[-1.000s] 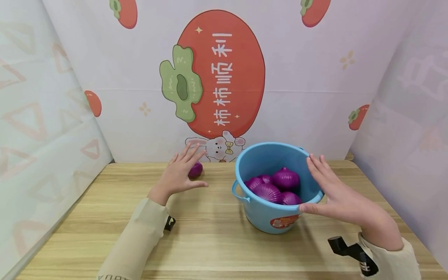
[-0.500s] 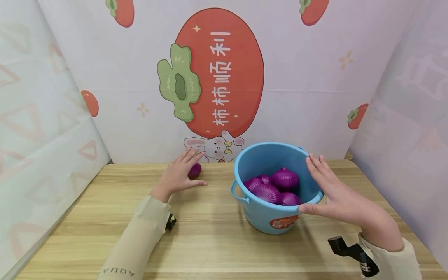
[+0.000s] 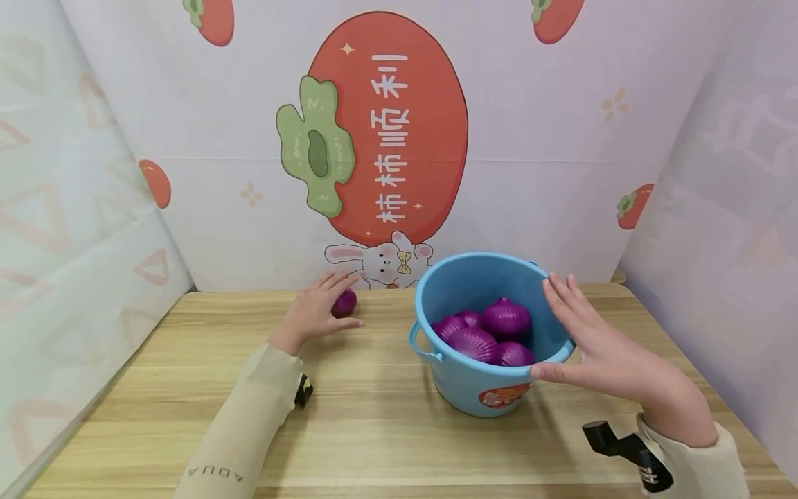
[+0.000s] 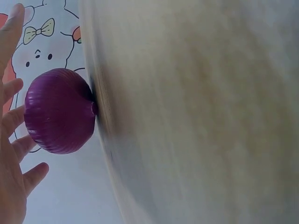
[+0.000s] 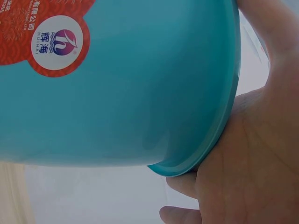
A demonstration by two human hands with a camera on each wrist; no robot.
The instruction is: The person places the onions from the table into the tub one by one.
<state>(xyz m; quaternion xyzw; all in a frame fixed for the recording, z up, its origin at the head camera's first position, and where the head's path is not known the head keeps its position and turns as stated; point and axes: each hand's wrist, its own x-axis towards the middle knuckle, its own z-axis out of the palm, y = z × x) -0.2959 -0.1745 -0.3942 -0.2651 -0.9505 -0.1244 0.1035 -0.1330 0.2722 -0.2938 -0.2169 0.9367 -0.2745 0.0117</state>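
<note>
A purple onion [image 3: 344,303] sits near the table's back edge, partly covered by my left hand [image 3: 314,313] in the head view. The left wrist view shows this onion [image 4: 60,112] whole, with spread fingers behind and beside it. Right of centre stands a light blue bucket [image 3: 480,388] with several purple onions [image 3: 506,319] inside. My right hand [image 3: 607,350] lies against the bucket's right rim, thumb at the front and straight fingers farther back. Up close in the right wrist view, the palm is right at the rim.
The wooden table [image 3: 361,443] meets a white printed cloth [image 3: 536,138] at the back. Cloth side walls stand at left and right. A bucket handle [image 3: 424,346] sticks out on the left side. Black wrist mounts [image 3: 626,450] sit at both sleeves.
My left hand has lowered slightly beside the single onion, its fingers still spread. The view has shifted a little. My right hand and the bucket keep their places.
</note>
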